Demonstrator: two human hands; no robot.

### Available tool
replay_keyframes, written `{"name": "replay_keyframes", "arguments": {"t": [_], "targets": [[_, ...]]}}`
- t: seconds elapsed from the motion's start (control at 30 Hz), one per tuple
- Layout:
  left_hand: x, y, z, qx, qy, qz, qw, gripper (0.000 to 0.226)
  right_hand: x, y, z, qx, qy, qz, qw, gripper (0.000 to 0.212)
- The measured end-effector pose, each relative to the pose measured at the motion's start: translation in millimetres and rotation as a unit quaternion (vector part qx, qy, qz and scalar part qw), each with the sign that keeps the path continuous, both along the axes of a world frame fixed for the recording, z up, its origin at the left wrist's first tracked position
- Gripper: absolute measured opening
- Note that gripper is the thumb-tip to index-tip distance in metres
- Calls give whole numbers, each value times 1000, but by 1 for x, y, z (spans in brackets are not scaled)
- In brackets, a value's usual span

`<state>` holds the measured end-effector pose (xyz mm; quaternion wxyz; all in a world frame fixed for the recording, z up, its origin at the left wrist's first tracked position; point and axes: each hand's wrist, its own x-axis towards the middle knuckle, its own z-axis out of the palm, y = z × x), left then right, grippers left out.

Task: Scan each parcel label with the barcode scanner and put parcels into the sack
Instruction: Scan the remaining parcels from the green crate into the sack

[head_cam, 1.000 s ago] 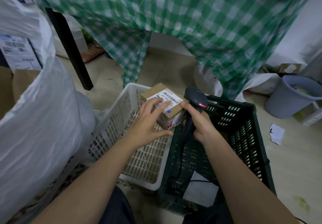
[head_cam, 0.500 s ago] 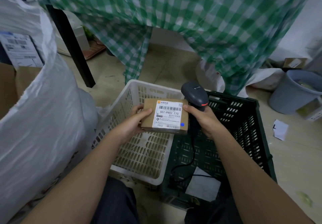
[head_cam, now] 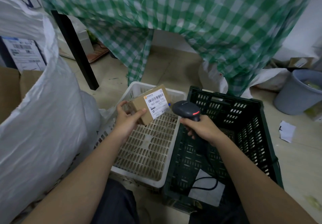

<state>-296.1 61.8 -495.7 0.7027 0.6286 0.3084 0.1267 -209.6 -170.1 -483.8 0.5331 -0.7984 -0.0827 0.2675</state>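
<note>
My left hand (head_cam: 128, 119) grips a small brown cardboard parcel (head_cam: 139, 106) by its left end, tilted above the white crate (head_cam: 149, 147). Its white barcode label (head_cam: 157, 104) faces up and to the right. My right hand (head_cam: 202, 128) holds the handle of a black barcode scanner (head_cam: 187, 110), whose head sits just right of the label with a red light showing. The big white sack (head_cam: 43, 112) stands at my left, its mouth open.
A dark green crate (head_cam: 244, 136) holds the scanner cable and a white sheet. A green checked cloth (head_cam: 191, 23) hangs over a black table leg (head_cam: 75, 49). A grey bucket (head_cam: 299, 91) stands at the right, cartons behind the sack, a paper scrap (head_cam: 286, 131) on the floor.
My left hand lifted the parcel out of the white crate, turned its label up, then shifted it left. The scanner drew back slightly right over the green crate.
</note>
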Motion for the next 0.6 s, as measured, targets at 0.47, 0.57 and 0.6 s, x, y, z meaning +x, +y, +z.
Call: {"name": "replay_keyframes", "arguments": {"t": [0.47,0.57,0.6], "targets": [[6,-5,1,-28,-50,28,998,78,-10,-7,15,-34,-59,50,996,21],[6,-6,2,-30,-57,27,998,76,-10,-7,18,-41,-67,49,996,23],[5,-6,3,-31,-59,26,997,76,-10,-7,19,-43,-67,52,995,23]]}}
